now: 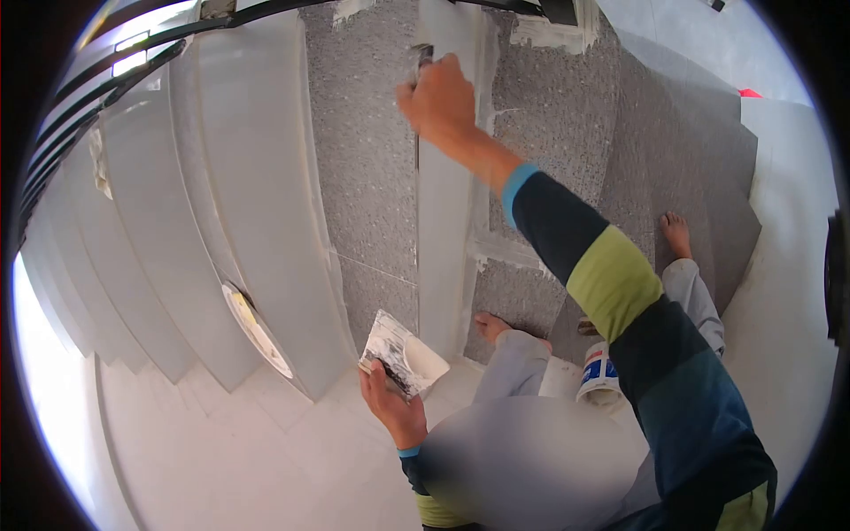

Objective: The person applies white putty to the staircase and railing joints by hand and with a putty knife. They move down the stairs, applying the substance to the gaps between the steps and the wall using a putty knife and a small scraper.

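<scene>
My right hand point(440, 99) is stretched far forward over a speckled grey stair tread point(363, 177), closed on a putty knife point(421, 57) with a small blade, partly blurred. Its blade is close to the edge where the tread meets a smooth light-grey riser point(447, 230). Lower and closer to my body, my left hand point(394, 411) grips a flat plate point(416, 354) smeared with white putty, tilted over the near end of the steps. Its fingers are wrapped round the plate's lower left edge.
A white bucket point(600, 376) with a blue and red label stands near my legs. On a step to the left rests a long white trowel-like tool point(257, 332). Dark railing bars point(115, 84) run along the upper left. My bare feet point(676, 234) are on the speckled steps.
</scene>
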### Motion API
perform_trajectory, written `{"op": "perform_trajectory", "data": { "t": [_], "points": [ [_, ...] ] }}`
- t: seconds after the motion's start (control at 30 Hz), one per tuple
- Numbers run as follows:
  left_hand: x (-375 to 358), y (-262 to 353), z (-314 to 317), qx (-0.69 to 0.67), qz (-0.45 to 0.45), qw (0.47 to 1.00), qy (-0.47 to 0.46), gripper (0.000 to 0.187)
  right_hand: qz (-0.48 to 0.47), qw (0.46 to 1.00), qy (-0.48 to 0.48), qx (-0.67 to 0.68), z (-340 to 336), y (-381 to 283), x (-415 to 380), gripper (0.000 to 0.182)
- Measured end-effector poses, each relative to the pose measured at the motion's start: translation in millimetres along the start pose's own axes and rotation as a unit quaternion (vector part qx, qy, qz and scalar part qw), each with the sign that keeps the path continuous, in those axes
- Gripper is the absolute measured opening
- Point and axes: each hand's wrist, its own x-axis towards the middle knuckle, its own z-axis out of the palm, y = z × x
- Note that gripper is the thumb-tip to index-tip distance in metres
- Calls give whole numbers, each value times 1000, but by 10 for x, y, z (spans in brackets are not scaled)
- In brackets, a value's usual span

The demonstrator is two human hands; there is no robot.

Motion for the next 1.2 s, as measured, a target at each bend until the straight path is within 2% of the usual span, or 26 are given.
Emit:
{"op": "perform_trajectory", "data": {
  "t": [0.03, 0.17, 0.23, 0.33, 0.47, 0.57, 0.7, 0.77, 0.8, 0.87, 0.97, 1.03, 1.07, 1.13, 1.17, 1.2],
  "points": [
    [4, -1, 6, -5, 5, 1000, -23, 37, -1, 997, -72, 32, -157, -40, -58, 26],
    [-17, 21, 32, 7, -4, 1000, -19, 37, -2, 984, -139, 109, -409, 280, -184, 25],
    [-15, 2, 37, 4, 3, 1000, 11, 36, -51, 992, -44, 104, -255, 665, 139, 25],
    [-14, 1, 48, 9, -2, 1000, 29, 33, -41, 989, -72, 126, -153, 875, 680, 29],
    [14, -40, -34, 22, -8, 1000, 0, 30, -188, 977, 57, 86, 202, 987, 1068, 33],
    [21, -65, -75, 9, 2, 1000, 0, 30, -185, 980, 42, 58, 408, 1060, 1040, 34],
    [13, -43, -85, 11, 7, 1000, 10, 30, -186, 980, 56, 48, 351, 1094, 552, 31],
    [15, -47, -59, 4, 6, 1000, -5, 30, -264, 964, 27, -2, 231, 1022, 352, 31],
    [15, -58, -47, 7, 12, 1000, 5, 30, -261, 965, 28, -4, 152, 965, 205, 31],
    [3, -51, -36, 14, 17, 1000, 12, 30, -176, 972, -134, 81, -76, 745, -91, 22],
    [3, -21, 2, 13, 20, 999, -25, 30, -178, 963, -175, 99, -162, 736, -477, 20],
    [-13, -8, 39, 6, 37, 999, -40, 30, -83, 955, -257, 124, -273, 658, -594, 22],
    [-13, -3, 43, 6, 37, 998, -40, 30, -82, 955, -257, 124, -299, 624, -576, 22],
    [-13, -3, 42, -3, 39, 997, -61, 31, 87, 945, -250, 194, -329, 550, -522, 25],
    [-17, 0, 51, -3, 39, 997, -60, 31, 86, 944, -251, 194, -293, 532, -466, 25],
    [-30, 4, 67, 2, 41, 998, -50, 31, 63, 959, -207, 182, -232, 520, -362, 26]
  ]
}}
